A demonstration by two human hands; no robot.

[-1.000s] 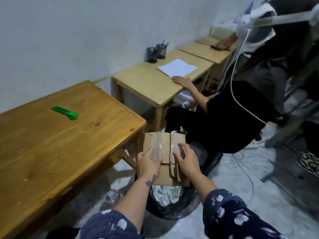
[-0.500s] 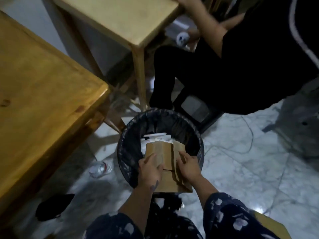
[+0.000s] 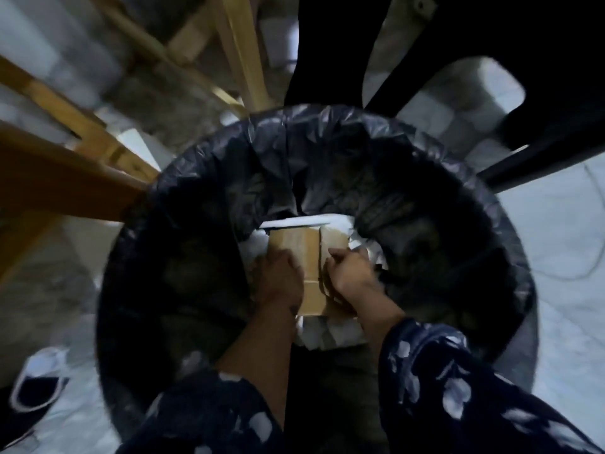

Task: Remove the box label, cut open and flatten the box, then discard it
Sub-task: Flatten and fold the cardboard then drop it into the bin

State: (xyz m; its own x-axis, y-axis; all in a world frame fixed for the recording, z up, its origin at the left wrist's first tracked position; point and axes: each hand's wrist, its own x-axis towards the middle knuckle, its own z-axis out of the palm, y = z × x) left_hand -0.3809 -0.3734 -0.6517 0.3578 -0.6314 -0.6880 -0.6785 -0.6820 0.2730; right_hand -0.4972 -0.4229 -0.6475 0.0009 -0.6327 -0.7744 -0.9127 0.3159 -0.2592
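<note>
The flattened brown cardboard box (image 3: pixel 309 257) lies deep inside a round bin lined with a black bag (image 3: pixel 203 198), on top of white paper scraps (image 3: pixel 330 335). My left hand (image 3: pixel 281 283) presses on the box's left side. My right hand (image 3: pixel 352 273) is curled over its right side. Both forearms reach down into the bin, and the frame is blurred by motion.
Wooden table legs and braces (image 3: pixel 98 139) stand close to the bin's left and far side. A black chair or dark-clothed person (image 3: pixel 540 93) is at the upper right. A shoe (image 3: pixel 39 385) lies on the marble floor at the lower left.
My view dropped from the tabletops to straight down into the bin. Both hands carried the flattened box from above the bin's rim down onto the paper inside.
</note>
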